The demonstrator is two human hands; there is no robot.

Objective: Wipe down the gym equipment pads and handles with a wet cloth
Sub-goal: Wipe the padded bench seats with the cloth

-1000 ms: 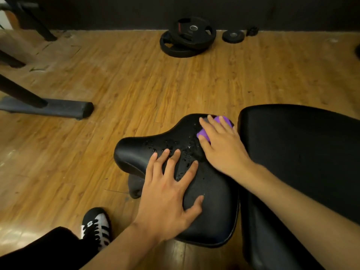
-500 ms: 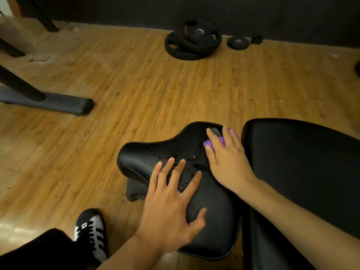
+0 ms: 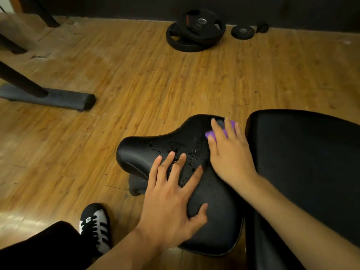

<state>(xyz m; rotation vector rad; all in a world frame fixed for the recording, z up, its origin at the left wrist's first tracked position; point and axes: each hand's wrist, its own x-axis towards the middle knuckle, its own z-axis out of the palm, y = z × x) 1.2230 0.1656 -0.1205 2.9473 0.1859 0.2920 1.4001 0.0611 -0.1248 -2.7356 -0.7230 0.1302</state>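
Note:
A black padded seat [image 3: 140, 151] fills the lower middle of the view, its top beaded with water drops. My left hand [image 3: 171, 199] lies flat on the seat with fingers spread. My right hand [image 3: 229, 154] presses a purple cloth [image 3: 211, 134] onto the seat's far right corner, fingers straight over it; most of the cloth is hidden under the hand. A larger black back pad [image 3: 303, 152] stands right of the seat, beside my right forearm.
Wooden floor all round. Stacked black weight plates [image 3: 194, 32] and a small plate [image 3: 243, 32] lie by the dark far wall. A machine's black base bar [image 3: 58, 98] and post sit at left. My shoe [image 3: 96, 225] is below the seat.
The view has tilted a little downward. My right hand with the cloth has shifted slightly along the seat's far right corner. My left hand stays flat on the seat.

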